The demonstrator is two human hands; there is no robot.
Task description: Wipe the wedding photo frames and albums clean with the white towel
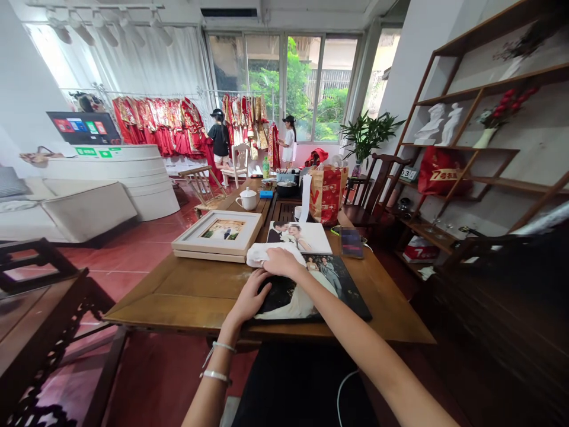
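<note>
A large dark wedding photo panel (331, 284) lies flat near the front edge of the wooden table (178, 293). My right hand (284, 262) is closed on a white cloth (260, 254) at the panel's upper left part. Just below it, my left hand (253, 295) rests with fingers stretched out on the panel's left edge. Beyond the cloth lies a second, lighter wedding photo panel (313, 237), partly covered by the cloth. Stacked light wood picture frames (217, 234) sit to the left of my hands, the top one holding a small photo.
A phone (351, 243) stands at the table's right side. Behind are a red and tan paper bag (328, 196), a white lidded cup (247, 199), a black bowl (288, 188) and a blue box (266, 194). Two people stand by the red garments (157, 124). Shelves (471, 95) rise at right.
</note>
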